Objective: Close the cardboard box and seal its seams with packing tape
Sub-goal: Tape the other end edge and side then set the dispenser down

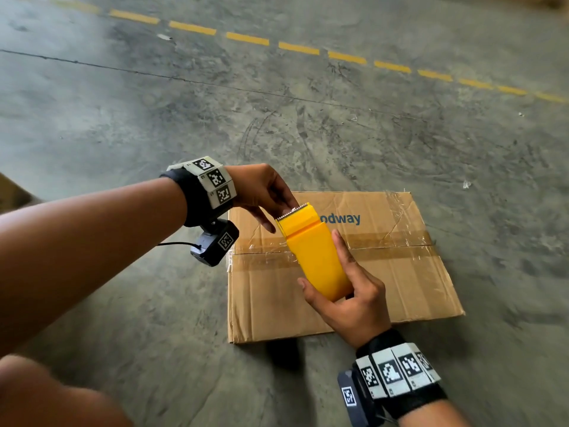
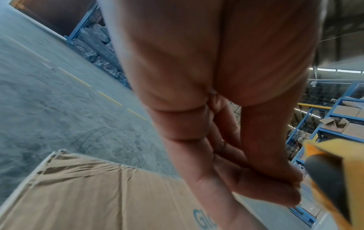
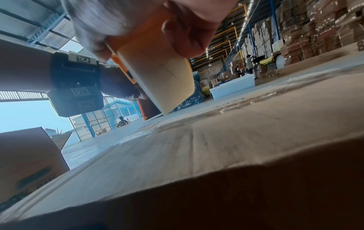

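A closed cardboard box lies flat on the floor, with clear tape shining along its centre seam and across its far right corner. My right hand grips a yellow tape dispenser by its rounded lower end and holds it tilted above the seam. My left hand pinches at the dispenser's toothed cutter edge, where the clear tape end comes out. The left wrist view shows that thumb and fingers pressed together beside the dispenser. From the right wrist, the pale tape roll hangs just over the box top.
Around the box is stained concrete floor with a dashed yellow line at the far side. Another cardboard box stands to my left. Blue racks and tall stacks of cartons line the warehouse, with people far off.
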